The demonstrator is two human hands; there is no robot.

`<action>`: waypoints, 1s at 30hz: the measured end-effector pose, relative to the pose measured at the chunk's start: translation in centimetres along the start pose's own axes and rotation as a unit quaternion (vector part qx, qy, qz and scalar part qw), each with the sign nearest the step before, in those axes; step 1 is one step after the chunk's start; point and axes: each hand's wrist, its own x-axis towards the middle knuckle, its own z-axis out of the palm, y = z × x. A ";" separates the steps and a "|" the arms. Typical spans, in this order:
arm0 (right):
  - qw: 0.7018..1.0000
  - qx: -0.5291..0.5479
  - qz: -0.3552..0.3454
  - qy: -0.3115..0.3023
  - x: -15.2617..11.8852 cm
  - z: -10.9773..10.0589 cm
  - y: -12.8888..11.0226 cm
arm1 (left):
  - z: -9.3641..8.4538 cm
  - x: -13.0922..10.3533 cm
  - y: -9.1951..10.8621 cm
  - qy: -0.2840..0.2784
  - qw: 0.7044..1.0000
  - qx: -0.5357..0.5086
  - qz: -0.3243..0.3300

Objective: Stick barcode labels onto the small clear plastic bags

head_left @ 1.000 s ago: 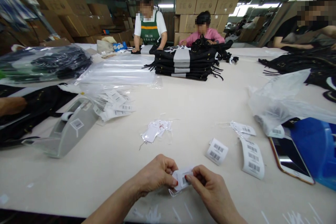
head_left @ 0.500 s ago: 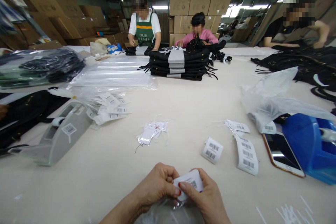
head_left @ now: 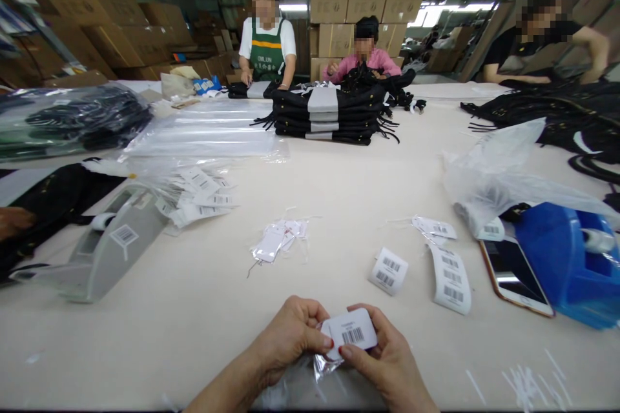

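Near the table's front edge, my left hand [head_left: 295, 339] and my right hand [head_left: 382, 352] are both closed on one white barcode tag [head_left: 352, 330]. The left fingers pinch its left side, and the right thumb and fingers grip its right side. Crinkled clear plastic [head_left: 325, 366] hangs below the tag between my hands; whether it encloses the tag I cannot tell. Beyond my hands lies a small pile of white hang tags [head_left: 278, 239] with strings. To the right are a short barcode label strip [head_left: 389, 271] and a longer label strip [head_left: 452, 277].
A grey tape dispenser [head_left: 121, 239] stands left, beside loose printed labels [head_left: 203, 193]. A phone [head_left: 516, 274] and a blue dispenser [head_left: 564, 258] are at right. Folded black garments [head_left: 290, 113] are stacked ahead. Co-workers [head_left: 266, 45] work across the table; another person's hand [head_left: 14, 222] shows far left.
My right thumb has slid down the tag, uncovering its barcode. The tag is turned more toward me. The view has shifted slightly, and the far-left hand shows more.
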 end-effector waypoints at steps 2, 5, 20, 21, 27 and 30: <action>0.999 0.047 0.013 -0.020 0.0 -0.4 -0.2 | 0.0 0.0 0.2 0.002 1.000 0.012 -0.001; 0.998 0.056 0.004 -0.016 0.3 -0.9 -0.4 | 0.0 0.0 0.4 -0.004 1.000 0.031 -0.003; 0.968 -0.166 -0.169 0.080 -0.3 -0.3 0.3 | 1.0 0.7 1.1 -0.003 0.991 0.130 0.022; 0.964 -0.169 -0.186 0.087 -0.4 -0.4 0.3 | 1.0 0.7 1.1 0.000 0.992 0.126 0.019; 0.962 -0.161 -0.222 -0.001 -0.4 -0.5 -0.2 | 1.4 1.1 1.0 0.005 0.994 0.108 0.036; 0.976 -0.134 -0.165 0.042 0.1 -0.5 0.6 | 2.0 1.1 1.4 0.000 0.993 0.106 0.051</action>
